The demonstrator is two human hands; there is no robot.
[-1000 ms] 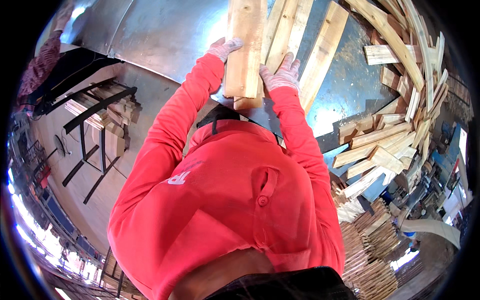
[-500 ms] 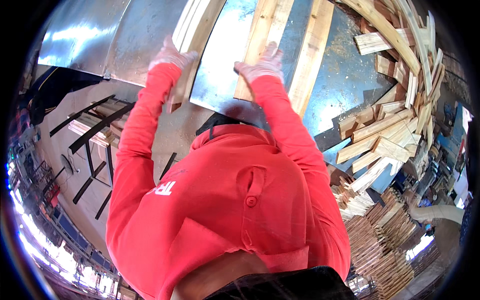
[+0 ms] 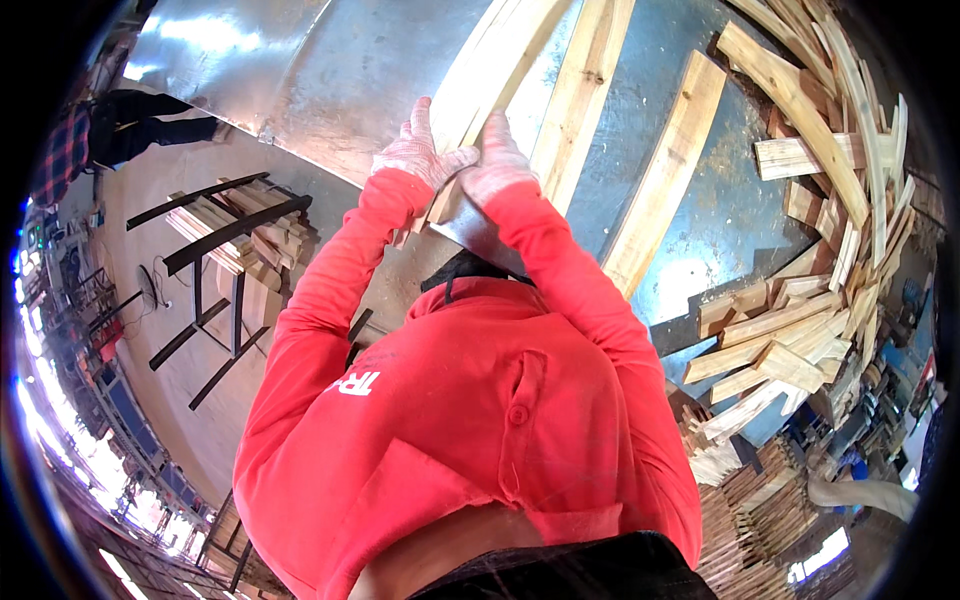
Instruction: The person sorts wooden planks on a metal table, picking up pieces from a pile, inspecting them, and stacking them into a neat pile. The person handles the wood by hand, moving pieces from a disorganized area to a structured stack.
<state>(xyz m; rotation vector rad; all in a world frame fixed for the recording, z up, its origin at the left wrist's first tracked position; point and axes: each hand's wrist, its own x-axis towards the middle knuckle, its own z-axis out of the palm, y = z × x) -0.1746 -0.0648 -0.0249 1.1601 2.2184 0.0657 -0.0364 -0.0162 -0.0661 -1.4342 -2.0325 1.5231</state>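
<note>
In pale gloves, both my hands press against the near end of a bundle of long light-coloured wooden boards (image 3: 492, 62) on a metal-topped table. My left hand (image 3: 420, 150) grips the bundle's left side, thumb toward the middle and fingers along the wood. On the right side, my right hand (image 3: 497, 162) closes against the boards, its fingers partly hidden. Just right of the bundle lies a knotty board (image 3: 585, 85). Farther right, a separate board (image 3: 667, 170) lies at a slant.
The shiny metal tabletop (image 3: 285, 90) reaches to the left. A loose heap of offcuts (image 3: 800, 320) curves along the right edge. Below it are stacked wood strips (image 3: 750, 520). At left stand a dark metal frame (image 3: 235, 300) and stacked boards (image 3: 215, 235); a person's dark-clothed legs (image 3: 150, 130) show beyond.
My right hand has moved left from the middle boards to the bundle, close beside my left hand. The gap between the bundle and the middle boards has narrowed. The whole view has shifted.
</note>
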